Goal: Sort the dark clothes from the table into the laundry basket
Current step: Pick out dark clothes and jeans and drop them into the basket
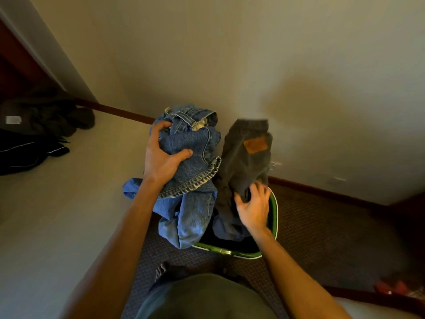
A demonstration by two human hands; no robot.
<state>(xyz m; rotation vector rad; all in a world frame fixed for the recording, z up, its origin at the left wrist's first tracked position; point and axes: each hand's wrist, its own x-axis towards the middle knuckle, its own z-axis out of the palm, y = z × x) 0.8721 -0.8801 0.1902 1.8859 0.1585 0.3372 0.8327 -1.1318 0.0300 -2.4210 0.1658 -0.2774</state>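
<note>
1. I see one pale wall (pixel 230 54) filling the upper half of the frame, with a dark wood baseboard (pixel 322 192) running along its foot at the right.
2. One white table (pixel 57 203) takes up the left side of the frame; its edge runs diagonally toward the lower centre.
3. One stretch of dark patterned carpet (pixel 322 238) covers the lower right.
4. I count one heap of dark clothes (pixel 39 130) at the upper left of the table, black and olive pieces lying together; I cannot tell how many garments are in it.
5. One pair of blue jeans (pixel 190 157) is bunched at the centre of the frame, its legs hanging down over the near rim of the basket.
6. One dark grey pair of trousers (pixel 246 162) with a brown leather patch hangs just right of the jeans, touching them, its lower end inside the basket.
7. One green laundry basket (pixel 274 217) sits on the carpet beside the table edge, at lower centre, mostly hidden by the two garments.
8. My left hand (pixel 161 155) grips the jeans, fingers and thumb curled into the denim.
9. My right hand (pixel 254 208) is blurred; its fingers pinch a fold of the grey trousers above the basket rim.
</note>
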